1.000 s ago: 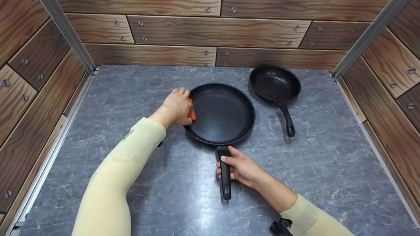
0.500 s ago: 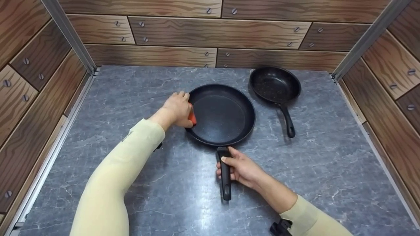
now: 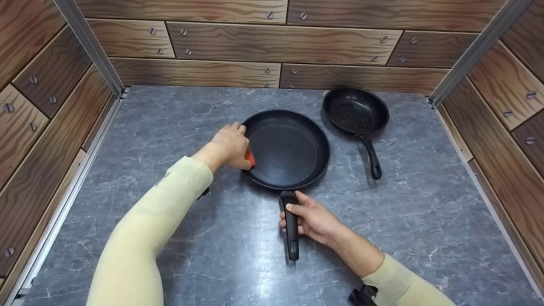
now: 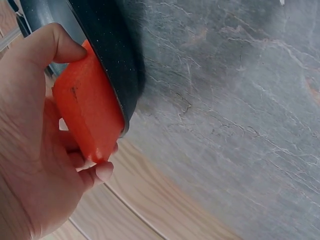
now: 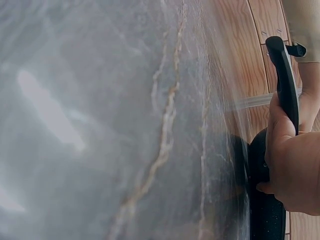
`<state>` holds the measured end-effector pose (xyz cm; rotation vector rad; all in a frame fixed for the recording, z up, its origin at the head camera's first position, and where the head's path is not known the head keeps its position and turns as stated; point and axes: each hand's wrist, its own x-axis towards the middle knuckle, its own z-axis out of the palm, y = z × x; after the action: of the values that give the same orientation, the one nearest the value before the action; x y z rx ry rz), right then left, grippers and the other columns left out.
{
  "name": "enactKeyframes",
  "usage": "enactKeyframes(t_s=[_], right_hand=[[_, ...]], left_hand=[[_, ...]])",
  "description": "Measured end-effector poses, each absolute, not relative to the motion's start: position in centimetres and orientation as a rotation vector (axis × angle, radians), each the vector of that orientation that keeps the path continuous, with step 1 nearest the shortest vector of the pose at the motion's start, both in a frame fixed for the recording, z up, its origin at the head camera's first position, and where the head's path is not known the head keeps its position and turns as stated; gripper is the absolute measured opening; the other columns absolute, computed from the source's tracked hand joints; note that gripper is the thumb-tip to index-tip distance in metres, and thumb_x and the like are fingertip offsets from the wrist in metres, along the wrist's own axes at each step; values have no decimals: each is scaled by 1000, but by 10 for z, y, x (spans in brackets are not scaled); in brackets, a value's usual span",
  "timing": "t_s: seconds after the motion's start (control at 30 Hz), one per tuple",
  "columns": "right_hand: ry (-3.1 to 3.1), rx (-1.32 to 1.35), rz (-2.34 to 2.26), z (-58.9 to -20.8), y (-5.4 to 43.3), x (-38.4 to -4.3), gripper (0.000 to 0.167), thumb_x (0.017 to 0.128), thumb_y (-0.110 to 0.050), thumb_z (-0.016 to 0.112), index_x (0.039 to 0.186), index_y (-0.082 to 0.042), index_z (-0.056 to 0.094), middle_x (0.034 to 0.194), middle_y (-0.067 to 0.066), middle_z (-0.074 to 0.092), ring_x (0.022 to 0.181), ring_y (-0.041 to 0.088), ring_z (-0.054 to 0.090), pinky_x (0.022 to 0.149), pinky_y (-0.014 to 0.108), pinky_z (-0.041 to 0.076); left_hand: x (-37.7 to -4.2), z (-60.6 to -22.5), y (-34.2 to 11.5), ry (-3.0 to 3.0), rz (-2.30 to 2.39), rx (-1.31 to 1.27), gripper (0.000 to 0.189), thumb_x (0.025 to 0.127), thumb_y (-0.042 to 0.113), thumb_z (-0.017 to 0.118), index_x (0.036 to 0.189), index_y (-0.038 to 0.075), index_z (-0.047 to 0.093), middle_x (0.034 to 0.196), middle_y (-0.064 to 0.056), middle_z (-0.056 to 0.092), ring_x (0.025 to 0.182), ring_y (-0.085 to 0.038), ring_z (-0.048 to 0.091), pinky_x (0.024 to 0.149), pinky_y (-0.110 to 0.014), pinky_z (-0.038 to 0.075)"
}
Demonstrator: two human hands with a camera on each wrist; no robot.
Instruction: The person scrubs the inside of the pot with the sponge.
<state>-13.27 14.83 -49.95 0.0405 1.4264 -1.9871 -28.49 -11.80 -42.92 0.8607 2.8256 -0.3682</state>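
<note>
A large black frying pan [image 3: 285,148] sits on the grey marbled table with its handle [image 3: 292,238] toward the person. My left hand [image 3: 231,145] grips a red sponge [image 4: 92,105] at the pan's left rim. In the left wrist view, thumb and fingers close round the sponge, which lies against the pan's side wall [image 4: 112,50]. Only a red sliver shows in the head view; the hand covers the rest. My right hand [image 3: 318,219] holds the handle near the pan, thumb on top and fingers beneath, as the right wrist view also shows.
A smaller black frying pan [image 3: 356,111] stands at the back right, its handle [image 3: 372,157] pointing toward the front. Wood-patterned panels [image 3: 238,42] wall the back and both sides. Metal posts rise at the back corners of the table [image 3: 191,255].
My left hand has slid the sponge a little along the pan's left rim, toward the person. My right hand keeps its hold on the handle, and the pan stays in place.
</note>
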Motion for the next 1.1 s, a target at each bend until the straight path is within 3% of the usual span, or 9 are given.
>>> enactKeyframes(t_s=[0.27,0.63,0.9,1.1], right_hand=[[1431,36,-1986,-499,149,-133,68,111,-6,46,169,-8,10,100,14,67,84,21,74,84,43,63],[1425,31,-1988,-500,149,-133,68,111,-7,46,169,-8,10,101,14,67,84,22,74,84,43,63],[1432,36,-1989,-500,150,-133,68,111,-6,46,169,-8,9,101,14,67,84,21,74,85,43,63],[1428,44,-1990,-500,151,-133,70,111,-6,46,169,-8,7,101,14,67,84,21,74,85,44,63]], left_hand=[[-282,-427,-115,2794,-375,850,59,86,64,67,103,9,80,119,-19,58,120,-40,51,106,-52,45],[-279,-421,-117,2740,-198,773,45,83,55,78,100,13,80,121,-16,58,119,-41,54,102,-53,49],[-280,-420,-124,2677,-65,858,41,83,44,81,116,19,83,110,-10,68,113,-36,54,99,-45,49],[-280,-421,-126,2649,-15,890,47,84,44,80,123,18,82,110,-9,71,109,-33,56,98,-43,48]])
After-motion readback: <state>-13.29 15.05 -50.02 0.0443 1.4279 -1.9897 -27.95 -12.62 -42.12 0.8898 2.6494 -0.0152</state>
